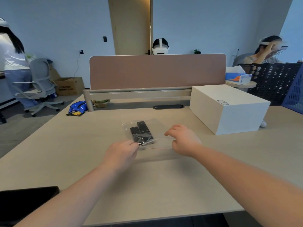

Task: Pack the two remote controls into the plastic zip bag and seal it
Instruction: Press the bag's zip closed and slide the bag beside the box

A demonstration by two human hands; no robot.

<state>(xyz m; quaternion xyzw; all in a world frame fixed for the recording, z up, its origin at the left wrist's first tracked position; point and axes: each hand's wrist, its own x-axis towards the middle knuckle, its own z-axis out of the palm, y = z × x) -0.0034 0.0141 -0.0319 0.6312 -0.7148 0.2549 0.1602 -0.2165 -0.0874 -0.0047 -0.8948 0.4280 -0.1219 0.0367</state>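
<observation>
My left hand [122,151] pinches the near-left corner of the zip bag [147,136]; my right hand [183,140], fingers curled but gripping nothing, hovers over its right end. Just beyond both hands, the 2 remotes [141,131] lie inside. Sealing remains: I judge the red strip [158,148] needs pressing along.

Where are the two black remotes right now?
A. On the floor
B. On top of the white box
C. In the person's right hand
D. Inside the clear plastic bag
D: both remotes lie side by side inside the clear bag on the table.
</observation>
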